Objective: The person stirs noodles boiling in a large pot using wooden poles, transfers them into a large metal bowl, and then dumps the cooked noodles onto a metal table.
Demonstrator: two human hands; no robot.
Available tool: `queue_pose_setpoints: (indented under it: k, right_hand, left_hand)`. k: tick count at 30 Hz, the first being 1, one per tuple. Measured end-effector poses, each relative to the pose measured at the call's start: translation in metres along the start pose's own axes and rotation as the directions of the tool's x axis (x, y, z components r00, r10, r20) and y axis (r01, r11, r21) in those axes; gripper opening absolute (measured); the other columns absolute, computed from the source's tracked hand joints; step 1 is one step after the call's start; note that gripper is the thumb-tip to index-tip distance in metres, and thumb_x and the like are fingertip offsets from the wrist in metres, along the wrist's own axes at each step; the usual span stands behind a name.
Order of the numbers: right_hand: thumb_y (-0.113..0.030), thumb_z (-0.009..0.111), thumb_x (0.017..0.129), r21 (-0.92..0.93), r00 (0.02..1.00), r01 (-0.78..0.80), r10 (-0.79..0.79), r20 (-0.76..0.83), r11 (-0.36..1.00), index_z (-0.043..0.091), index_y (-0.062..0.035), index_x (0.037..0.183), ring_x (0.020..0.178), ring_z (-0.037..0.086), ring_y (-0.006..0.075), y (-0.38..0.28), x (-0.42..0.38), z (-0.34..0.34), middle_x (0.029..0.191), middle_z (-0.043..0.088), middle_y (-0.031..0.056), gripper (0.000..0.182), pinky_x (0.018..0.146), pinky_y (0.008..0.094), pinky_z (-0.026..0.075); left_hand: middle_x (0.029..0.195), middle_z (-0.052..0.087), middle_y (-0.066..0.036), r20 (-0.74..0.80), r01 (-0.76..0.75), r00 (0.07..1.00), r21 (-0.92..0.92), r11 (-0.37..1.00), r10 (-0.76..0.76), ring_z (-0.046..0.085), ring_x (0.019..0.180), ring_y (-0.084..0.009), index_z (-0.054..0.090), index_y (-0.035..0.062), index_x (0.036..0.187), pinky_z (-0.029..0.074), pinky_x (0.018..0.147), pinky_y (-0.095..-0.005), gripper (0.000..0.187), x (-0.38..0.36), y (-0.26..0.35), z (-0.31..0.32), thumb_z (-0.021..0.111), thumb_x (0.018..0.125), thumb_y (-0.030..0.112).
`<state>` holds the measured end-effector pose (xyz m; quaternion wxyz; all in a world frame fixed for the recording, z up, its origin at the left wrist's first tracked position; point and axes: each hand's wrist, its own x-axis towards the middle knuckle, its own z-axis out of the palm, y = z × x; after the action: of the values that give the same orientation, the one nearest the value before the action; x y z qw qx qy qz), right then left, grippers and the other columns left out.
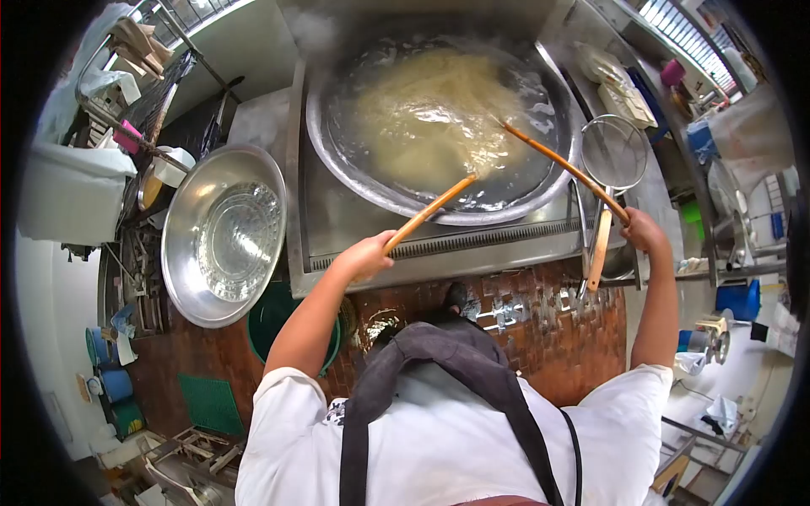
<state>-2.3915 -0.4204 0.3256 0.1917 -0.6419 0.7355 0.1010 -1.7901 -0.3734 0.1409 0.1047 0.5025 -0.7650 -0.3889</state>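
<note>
A wide metal cauldron [384, 202] of steaming water is set into the stove in front of me. A pale yellow mass, looking like noodles [430, 110], spreads through the water. My left hand [364, 257] is closed round one long wooden stick [430, 211], whose far end dips into the pot near the noodles. Over the right rim, my right hand [645, 232] grips a second wooden stick [557, 158]; its tip reaches the noodles' right side. Both sticks slant inward. Their submerged ends are hidden.
A large metal basin [224, 236] stands left of the stove, above a green tub [278, 329]. Right of the pot lie a round wire strainer [614, 152] and a wooden-handled tool [600, 251]. The brown floor [565, 354] looks wet.
</note>
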Motion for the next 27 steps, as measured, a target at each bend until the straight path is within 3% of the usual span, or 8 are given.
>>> queue_pose_setpoints:
  k: [1,2,3,5,9,12,21,27]
  right_hand:
    - [-0.010,0.070,0.084,-0.018,0.997,0.073,-0.074,-0.026,0.997,0.057,-0.0016,0.103,0.087,0.062,0.0366,0.009,0.003,0.018,0.092,0.065,0.0204,0.025,0.078,0.0446,0.050]
    - [-0.008,0.069,0.084,-0.036,0.987,0.147,-0.149,-0.053,0.988,0.056,-0.0016,0.103,0.085,0.061,0.0346,0.012,0.006,0.036,0.089,0.064,0.0195,0.023,0.077,0.0440,0.050]
    - [-0.008,0.070,0.084,-0.009,0.987,0.157,-0.158,-0.032,0.987,0.056,-0.0022,0.106,0.086,0.061,0.0367,0.002,0.005,0.051,0.093,0.065,0.0205,0.027,0.078,0.0445,0.050]
    - [-0.010,0.071,0.084,-0.043,0.989,0.143,-0.144,-0.022,0.989,0.054,-0.0033,0.111,0.090,0.062,0.0388,-0.033,0.008,0.090,0.099,0.065,0.0215,0.032,0.081,0.0452,0.050]
    - [-0.014,0.071,0.086,0.094,0.983,0.174,-0.178,0.035,0.980,0.054,-0.0034,0.117,0.096,0.062,0.0411,-0.114,0.020,0.167,0.104,0.065,0.0230,0.037,0.085,0.0468,0.050]
    - [-0.016,0.070,0.086,0.177,0.963,0.270,-0.262,-0.064,0.947,0.055,-0.0022,0.111,0.098,0.063,0.0421,-0.178,0.027,0.207,0.102,0.066,0.0250,0.032,0.085,0.0482,0.050]
    - [-0.020,0.070,0.086,0.263,0.928,0.373,-0.363,-0.085,0.890,0.056,-0.0012,0.108,0.101,0.062,0.0440,-0.285,0.026,0.213,0.101,0.066,0.0260,0.032,0.084,0.0497,0.049]
    - [-0.017,0.073,0.085,0.109,0.892,0.451,-0.443,-0.093,0.886,0.058,-0.0029,0.110,0.092,0.064,0.0381,-0.259,-0.004,0.150,0.098,0.067,0.0215,0.032,0.080,0.0448,0.050]
  left_hand:
    - [0.083,0.063,-0.011,-0.142,-0.174,0.973,0.078,0.982,0.184,0.059,0.057,-0.0187,0.039,0.0162,0.148,0.049,0.052,-0.0360,0.069,-0.022,-0.025,0.008,0.070,0.087,0.011]
    - [0.082,0.062,-0.009,0.016,0.127,0.992,-0.081,0.989,-0.126,0.057,0.058,-0.0167,0.041,0.0160,0.148,0.048,0.052,-0.0347,0.068,-0.053,0.000,-0.020,0.071,0.087,0.011]
    - [0.082,0.061,-0.007,0.212,0.435,0.893,-0.181,0.882,-0.397,0.055,0.058,-0.0148,0.042,0.0157,0.147,0.047,0.052,-0.0333,0.067,-0.089,0.034,-0.054,0.072,0.087,0.011]
    - [0.073,0.053,-0.002,0.215,0.464,0.882,-0.249,0.850,-0.418,0.047,0.052,-0.0119,0.041,0.0171,0.148,0.041,0.046,-0.0297,0.069,-0.155,0.030,-0.074,0.071,0.087,0.010]
    - [0.072,0.053,-0.002,0.173,0.550,0.834,-0.343,0.761,-0.525,0.048,0.052,-0.0119,0.041,0.0176,0.149,0.040,0.045,-0.0293,0.072,-0.268,0.017,-0.083,0.073,0.085,0.008]
    - [0.071,0.052,-0.001,0.131,0.562,0.804,-0.486,0.670,-0.579,0.048,0.052,-0.0114,0.038,0.0153,0.151,0.040,0.044,-0.0285,0.076,-0.324,0.003,-0.070,0.073,0.084,0.006]
    - [0.069,0.051,-0.001,-0.016,0.456,0.815,-0.600,0.658,-0.579,0.047,0.048,-0.0114,0.036,0.0115,0.151,0.040,0.043,-0.0276,0.075,-0.330,-0.003,-0.065,0.071,0.085,0.005]
    - [0.072,0.054,-0.004,-0.102,0.464,0.797,-0.528,0.711,-0.595,0.049,0.049,-0.0126,0.036,0.0103,0.151,0.042,0.043,-0.0290,0.073,-0.293,0.011,-0.078,0.070,0.087,0.009]
